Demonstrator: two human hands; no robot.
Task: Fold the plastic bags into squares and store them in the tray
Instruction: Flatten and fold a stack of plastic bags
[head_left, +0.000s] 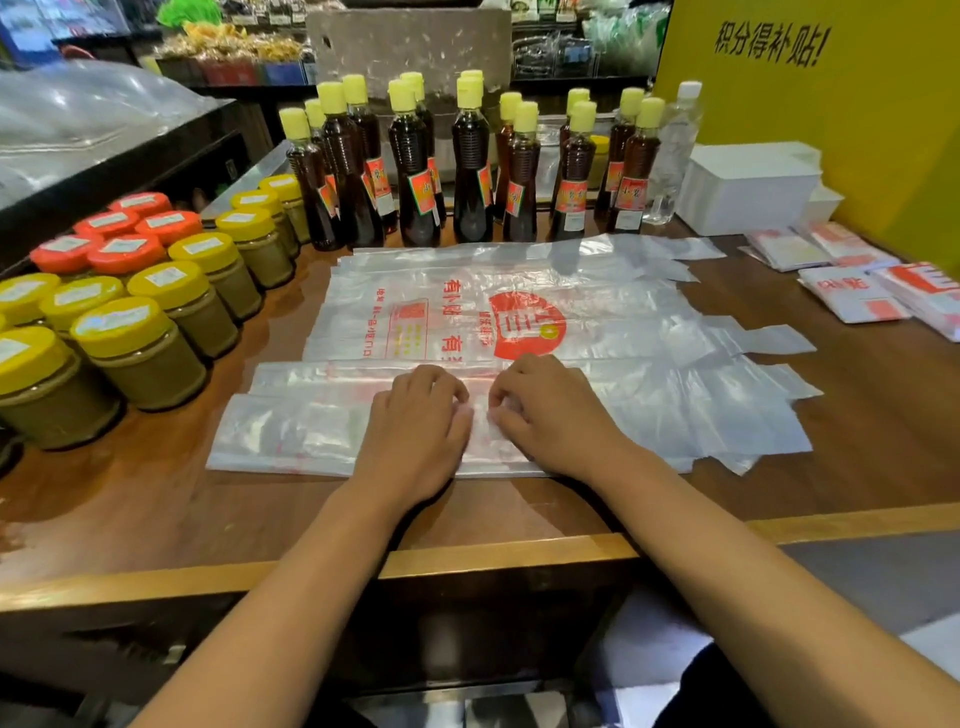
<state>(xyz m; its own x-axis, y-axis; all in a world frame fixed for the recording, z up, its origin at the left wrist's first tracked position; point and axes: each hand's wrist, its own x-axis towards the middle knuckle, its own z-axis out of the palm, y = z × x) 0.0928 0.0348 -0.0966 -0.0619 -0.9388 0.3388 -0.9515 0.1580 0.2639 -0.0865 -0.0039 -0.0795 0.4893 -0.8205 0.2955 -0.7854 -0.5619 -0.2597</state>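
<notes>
Directly under both hands, at the near edge of the worktop (156, 509), lies the plastic bag (291, 436) you are folding: a narrow strip already folded lengthwise, its long axis running left to right, parallel to the worktop's front edge. Your left hand (415, 431) and right hand (550, 415) rest side by side on the strip's middle, fingers (452, 395) curled and pinching the film at the centre; how much film each pinch holds cannot be told. Both hands are equally near the bag, so either end may be turned over. The left end extends well clear of your left hand, and bare wood lies between it and the jars (150, 343). The right end overlaps the stack of flat bags (519, 291) spread behind and to the right, so take care to lift only the one strip. Finished folded squares (852, 299) lie at the far right, near the white tray (748, 192). Judged from this, the crosswise folds are not yet made; fold along the long axis, end toward centre.
</notes>
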